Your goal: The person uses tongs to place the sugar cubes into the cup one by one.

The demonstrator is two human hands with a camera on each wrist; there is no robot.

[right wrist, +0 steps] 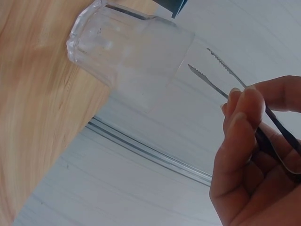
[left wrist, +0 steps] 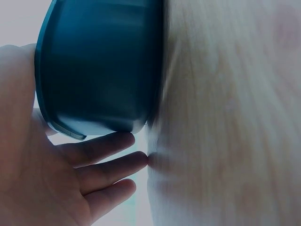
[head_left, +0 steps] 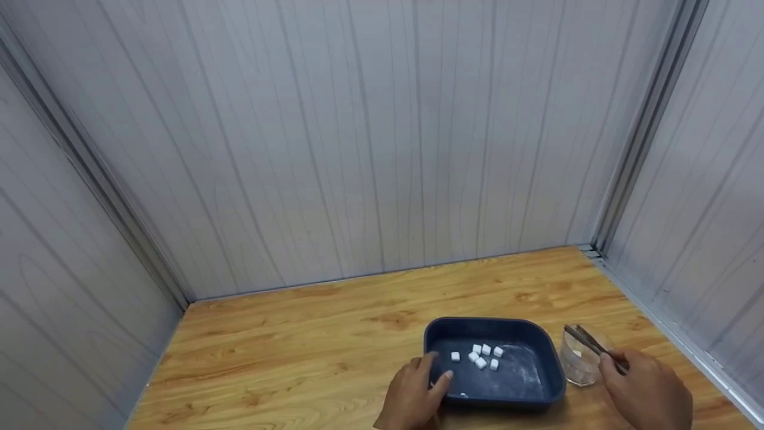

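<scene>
A dark blue rectangular dish (head_left: 525, 403) stands on the table, with several small white cubes (head_left: 481, 362) lying loose on its floor. My left hand (head_left: 413, 391) holds the dish's near left corner, its thumb over the rim. In the left wrist view, the fingers (left wrist: 110, 170) of that hand lie by the outer wall. My right hand (head_left: 647, 388) pinches metal tweezers (right wrist: 218, 89) with toothed tips. Those tips stand apart above the mouth of a clear glass (head_left: 579, 367), nothing between them. Something white shows inside the glass, hard to make out.
The wood-grain table (head_left: 286, 358) extends to the left of the dish. Pale panel walls (head_left: 382, 149) close in the back and both sides. The glass stands close to the dish's right side.
</scene>
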